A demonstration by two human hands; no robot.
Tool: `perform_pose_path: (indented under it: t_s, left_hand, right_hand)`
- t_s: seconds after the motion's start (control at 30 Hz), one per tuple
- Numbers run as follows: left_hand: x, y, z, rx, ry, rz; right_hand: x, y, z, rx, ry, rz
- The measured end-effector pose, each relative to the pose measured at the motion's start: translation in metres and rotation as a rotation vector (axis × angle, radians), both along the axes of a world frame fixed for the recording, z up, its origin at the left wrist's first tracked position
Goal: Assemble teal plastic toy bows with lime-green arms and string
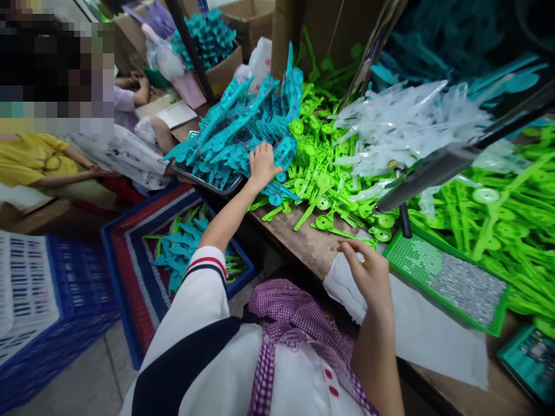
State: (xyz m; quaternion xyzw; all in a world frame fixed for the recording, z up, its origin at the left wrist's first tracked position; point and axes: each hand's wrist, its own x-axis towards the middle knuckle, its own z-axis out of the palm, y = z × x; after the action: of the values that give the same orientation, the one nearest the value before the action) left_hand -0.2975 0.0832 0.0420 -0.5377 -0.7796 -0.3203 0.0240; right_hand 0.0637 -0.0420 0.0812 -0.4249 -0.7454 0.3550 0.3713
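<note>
My left hand (262, 166) reaches over the near side of a heap of teal plastic parts (225, 133). Its thumb stands apart from the fingers, whose tips are hidden among the parts, and I see nothing clearly gripped. Below it a few teal pieces (277, 195) lie over lime-green plastic parts (323, 179) with round discs and long arms. My right hand (370, 274) is above a white cloth (347, 289) at the bench edge. Thumb and index finger come together there, the others curled; anything between them is too small to make out.
A green tray (459, 283) of small silvery pieces lies right, beneath a dark tool arm (427, 173). Clear plastic parts (407, 121) cover the green heap. A blue-rimmed bin (119, 289) stands left below the bench, beside a blue crate (78, 277). Other people sit at left.
</note>
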Motion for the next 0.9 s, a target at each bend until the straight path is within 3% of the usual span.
perform_pose_path:
  t_s: [0.07,0.23,0.3,0.43,0.57,0.67,0.73,0.83,0.9]
  left_hand:
    - [-0.006,0.008,0.006,0.03,-0.045,-0.003]
    - [-0.013,0.032,0.012,0.07,-0.19,-0.057]
    - [-0.013,0.031,0.009,0.084,-0.176,-0.075]
    - [-0.009,0.009,0.009,0.093,-0.049,-0.025]
    - [0.002,-0.019,0.02,0.127,0.08,-0.074]
    - [0.012,-0.036,0.023,0.141,0.116,-0.136]
    - [0.016,-0.045,0.019,0.161,0.115,-0.179]
    - [0.022,-0.06,0.008,0.224,0.135,-0.243]
    - [0.027,-0.073,-0.002,0.316,0.17,-0.283]
  right_hand:
    - [-0.004,-0.006,-0.003,-0.022,0.048,-0.073]
    - [-0.045,-0.005,-0.014,-0.065,0.061,0.172]
    - [-0.053,-0.005,-0.023,-0.086,0.042,0.166]
    - [-0.065,0.004,-0.027,-0.035,0.053,0.12]
    - [-0.115,0.052,-0.016,0.078,0.18,0.081]
    - [-0.165,0.097,-0.013,-0.067,0.309,0.03]
    - [-0.19,0.114,-0.011,-0.125,0.385,0.082]
    - [-0.207,0.11,-0.001,-0.093,0.528,0.156]
    - [-0.205,0.095,0.008,-0.08,0.615,0.112]
